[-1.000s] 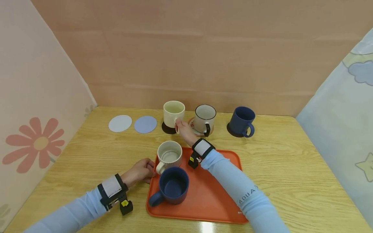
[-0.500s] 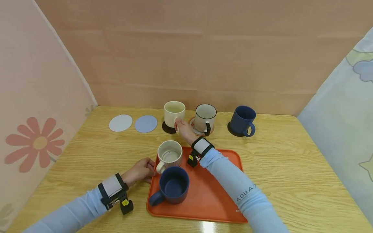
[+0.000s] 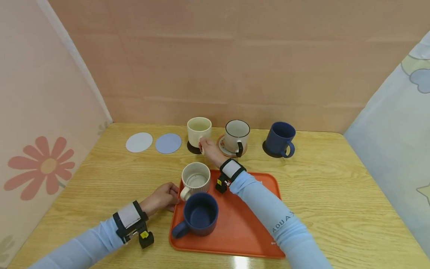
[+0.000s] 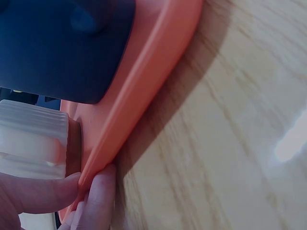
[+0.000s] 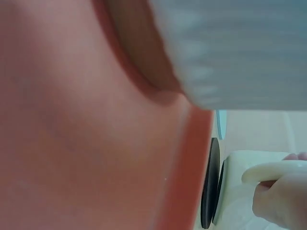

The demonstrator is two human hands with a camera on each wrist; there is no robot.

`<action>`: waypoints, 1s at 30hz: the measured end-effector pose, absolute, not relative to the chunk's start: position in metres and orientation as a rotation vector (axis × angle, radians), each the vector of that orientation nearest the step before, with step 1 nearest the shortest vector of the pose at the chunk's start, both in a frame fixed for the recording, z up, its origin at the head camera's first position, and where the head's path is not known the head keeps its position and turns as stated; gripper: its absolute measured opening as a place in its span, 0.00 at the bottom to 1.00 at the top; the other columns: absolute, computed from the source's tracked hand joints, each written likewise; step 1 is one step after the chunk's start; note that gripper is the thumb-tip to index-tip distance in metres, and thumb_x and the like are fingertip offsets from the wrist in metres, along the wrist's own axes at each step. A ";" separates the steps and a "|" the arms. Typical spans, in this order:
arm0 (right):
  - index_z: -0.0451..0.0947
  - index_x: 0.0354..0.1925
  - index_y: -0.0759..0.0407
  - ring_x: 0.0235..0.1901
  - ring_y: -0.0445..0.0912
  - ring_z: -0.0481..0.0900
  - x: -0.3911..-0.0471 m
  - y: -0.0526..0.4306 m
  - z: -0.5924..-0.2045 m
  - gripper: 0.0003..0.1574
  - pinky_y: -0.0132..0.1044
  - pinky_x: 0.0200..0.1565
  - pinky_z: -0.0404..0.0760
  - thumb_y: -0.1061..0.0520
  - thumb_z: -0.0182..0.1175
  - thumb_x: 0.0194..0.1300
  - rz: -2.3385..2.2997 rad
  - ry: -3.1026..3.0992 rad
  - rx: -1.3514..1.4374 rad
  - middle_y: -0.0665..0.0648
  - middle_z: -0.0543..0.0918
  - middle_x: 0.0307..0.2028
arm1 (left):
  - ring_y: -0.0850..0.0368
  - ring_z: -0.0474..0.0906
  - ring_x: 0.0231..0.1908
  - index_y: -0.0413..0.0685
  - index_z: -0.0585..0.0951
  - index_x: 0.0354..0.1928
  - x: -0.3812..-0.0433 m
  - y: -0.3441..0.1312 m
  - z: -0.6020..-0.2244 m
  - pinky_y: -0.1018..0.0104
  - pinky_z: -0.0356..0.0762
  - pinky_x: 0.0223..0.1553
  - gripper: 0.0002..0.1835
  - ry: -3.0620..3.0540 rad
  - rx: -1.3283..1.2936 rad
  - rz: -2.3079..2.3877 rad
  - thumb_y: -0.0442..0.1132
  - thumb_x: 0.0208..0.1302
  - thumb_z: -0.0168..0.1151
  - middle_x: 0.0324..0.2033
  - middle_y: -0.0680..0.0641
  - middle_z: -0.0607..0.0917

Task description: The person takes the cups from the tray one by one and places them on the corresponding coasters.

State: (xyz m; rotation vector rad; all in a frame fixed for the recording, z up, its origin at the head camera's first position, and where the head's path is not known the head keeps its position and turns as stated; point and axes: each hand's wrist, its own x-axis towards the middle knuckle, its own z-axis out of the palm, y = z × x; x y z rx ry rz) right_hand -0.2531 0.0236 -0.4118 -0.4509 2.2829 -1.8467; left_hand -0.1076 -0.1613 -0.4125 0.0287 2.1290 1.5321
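A cream mug [image 3: 199, 130] stands upright over a black coaster [image 3: 193, 148] at the back. My right hand [image 3: 211, 150] pinches its handle; in the right wrist view a narrow gap shows between the mug's base and the coaster [image 5: 209, 187]. With thumb and fingers, my left hand [image 3: 162, 198] grips the left rim of an orange tray [image 3: 248, 231], as the left wrist view also shows. On that tray, near the left hand, are a ribbed off-white mug [image 3: 196, 178] and a large dark blue mug [image 3: 201, 215], both with handles towards the left.
Right of the cream mug stand a white mug with black handle [image 3: 236, 136] on a patterned coaster [image 3: 221, 144] and a navy mug [image 3: 281, 138] on a dark coaster [image 3: 268, 151]. A white coaster [image 3: 139, 142] and a lavender coaster [image 3: 168, 143] lie at the left.
The cream mug has shifted slightly left with my right hand on its handle. My left hand keeps its grip on the tray rim.
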 end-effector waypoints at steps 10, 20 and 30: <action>0.76 0.40 0.58 0.36 0.48 0.77 -0.407 0.025 -0.620 0.28 0.36 0.41 0.75 0.37 0.46 0.64 -1.940 2.010 -0.610 0.56 0.78 0.35 | 0.55 0.75 0.25 0.27 0.66 0.45 -0.108 -0.162 -0.415 0.61 0.80 0.27 0.16 2.127 0.032 1.537 0.24 0.53 0.53 0.30 0.40 0.75; 0.69 0.43 0.79 0.43 0.55 0.73 -0.232 0.022 -0.402 0.19 0.42 0.54 0.70 0.63 0.39 0.71 -1.763 2.133 -0.468 0.69 0.75 0.40 | 0.55 0.75 0.26 0.27 0.66 0.45 -0.110 -0.163 -0.414 0.61 0.80 0.28 0.16 2.114 0.031 1.544 0.24 0.53 0.52 0.30 0.40 0.75; 0.69 0.49 0.77 0.49 0.55 0.72 -0.220 0.027 -0.372 0.24 0.34 0.52 0.71 0.56 0.38 0.73 -1.539 2.198 -0.359 0.69 0.74 0.46 | 0.55 0.77 0.26 0.26 0.66 0.45 -0.110 -0.164 -0.416 0.61 0.80 0.29 0.15 2.082 0.048 1.575 0.24 0.54 0.52 0.30 0.39 0.76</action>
